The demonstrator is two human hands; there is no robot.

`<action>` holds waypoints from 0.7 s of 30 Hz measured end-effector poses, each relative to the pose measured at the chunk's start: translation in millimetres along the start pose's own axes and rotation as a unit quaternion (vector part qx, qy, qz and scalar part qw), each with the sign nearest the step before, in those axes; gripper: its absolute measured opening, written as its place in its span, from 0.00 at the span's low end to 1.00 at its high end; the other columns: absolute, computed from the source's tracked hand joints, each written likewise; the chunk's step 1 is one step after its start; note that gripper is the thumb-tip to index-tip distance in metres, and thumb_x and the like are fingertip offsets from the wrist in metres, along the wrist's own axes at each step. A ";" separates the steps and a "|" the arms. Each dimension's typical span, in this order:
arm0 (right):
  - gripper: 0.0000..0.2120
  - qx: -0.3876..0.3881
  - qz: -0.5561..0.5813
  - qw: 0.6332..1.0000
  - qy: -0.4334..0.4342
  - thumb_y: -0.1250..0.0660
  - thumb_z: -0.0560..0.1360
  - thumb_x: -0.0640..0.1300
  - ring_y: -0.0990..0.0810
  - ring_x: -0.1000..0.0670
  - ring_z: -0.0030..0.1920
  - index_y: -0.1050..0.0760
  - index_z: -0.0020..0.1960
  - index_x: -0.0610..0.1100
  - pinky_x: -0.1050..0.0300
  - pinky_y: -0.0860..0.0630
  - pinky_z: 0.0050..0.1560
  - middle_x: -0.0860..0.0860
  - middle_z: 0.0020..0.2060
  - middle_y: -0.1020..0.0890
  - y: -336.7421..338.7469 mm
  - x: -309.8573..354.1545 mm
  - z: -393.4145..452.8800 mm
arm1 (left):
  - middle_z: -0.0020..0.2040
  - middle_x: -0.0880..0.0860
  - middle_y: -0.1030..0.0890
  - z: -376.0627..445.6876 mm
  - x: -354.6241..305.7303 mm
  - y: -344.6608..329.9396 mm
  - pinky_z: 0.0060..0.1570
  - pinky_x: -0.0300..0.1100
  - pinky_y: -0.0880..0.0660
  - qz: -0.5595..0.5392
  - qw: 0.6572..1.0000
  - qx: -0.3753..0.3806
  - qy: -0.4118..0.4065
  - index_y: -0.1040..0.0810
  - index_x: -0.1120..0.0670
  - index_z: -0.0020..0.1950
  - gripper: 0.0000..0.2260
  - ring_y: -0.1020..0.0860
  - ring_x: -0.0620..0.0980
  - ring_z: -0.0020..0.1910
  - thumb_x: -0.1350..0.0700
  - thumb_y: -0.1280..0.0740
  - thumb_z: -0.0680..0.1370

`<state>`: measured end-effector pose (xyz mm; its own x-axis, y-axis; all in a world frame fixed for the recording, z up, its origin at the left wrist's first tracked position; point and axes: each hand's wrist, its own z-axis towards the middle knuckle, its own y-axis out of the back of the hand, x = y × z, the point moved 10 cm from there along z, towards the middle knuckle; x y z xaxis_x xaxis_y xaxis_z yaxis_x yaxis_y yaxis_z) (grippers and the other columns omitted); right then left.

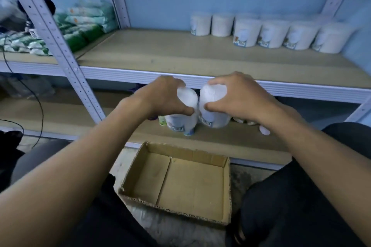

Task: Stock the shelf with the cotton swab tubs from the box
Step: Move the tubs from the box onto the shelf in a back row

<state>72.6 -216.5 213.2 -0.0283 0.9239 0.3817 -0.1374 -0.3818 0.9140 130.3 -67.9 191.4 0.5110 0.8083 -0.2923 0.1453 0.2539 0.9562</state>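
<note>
My left hand (162, 96) grips a white cotton swab tub (185, 114) from above, and my right hand (239, 96) grips a second white tub (213, 114) the same way. Both tubs hang side by side, nearly touching, in front of the shelf's white front rail (120, 73) and above the cardboard box (140, 164). The box on the floor between my knees shows a bare bottom. Several white tubs (271, 34) stand in a row at the back right of the wooden shelf board (160, 52).
Green and white soft packs (84, 24) are piled on the shelf to the left, behind a perforated metal upright (58, 46). Small bottles (162, 120) and white items (264, 129) stand on the lower shelf. A black cable (40, 110) hangs at left.
</note>
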 end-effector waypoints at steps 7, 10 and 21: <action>0.30 -0.050 -0.008 0.998 0.020 0.24 0.66 0.58 0.26 0.51 0.66 0.22 0.66 0.55 0.59 0.30 0.54 0.52 0.67 0.23 83.7 21.6 34.9 | 0.70 0.52 0.25 31.2 -37.7 98.7 0.65 0.46 0.30 0.090 0.995 -0.047 -0.025 0.26 0.51 0.71 0.35 0.27 0.54 0.68 0.36 0.27 0.69; 0.30 -0.057 -0.020 0.998 0.010 0.25 0.65 0.59 0.26 0.52 0.62 0.22 0.65 0.55 0.58 0.31 0.50 0.52 0.65 0.23 98.4 20.8 55.8 | 0.66 0.51 0.23 53.2 -45.2 122.1 0.63 0.51 0.27 0.110 0.993 -0.044 -0.020 0.23 0.50 0.67 0.32 0.25 0.55 0.63 0.34 0.28 0.68; 0.25 -0.041 -0.052 0.996 -0.066 0.25 0.67 0.59 0.21 0.45 0.57 0.19 0.58 0.46 0.49 0.21 0.57 0.47 0.57 0.20 92.2 -7.1 103.8 | 0.55 0.55 0.20 129.6 -37.9 106.3 0.39 0.50 0.16 0.071 0.997 0.023 0.032 0.18 0.57 0.55 0.30 0.18 0.57 0.46 0.36 0.25 0.64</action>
<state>162.9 -261.0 309.1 0.1192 0.9449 0.3050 -0.2138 -0.2756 0.9372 236.2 -140.4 305.7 0.4735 0.8674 -0.1530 0.1152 0.1112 0.9871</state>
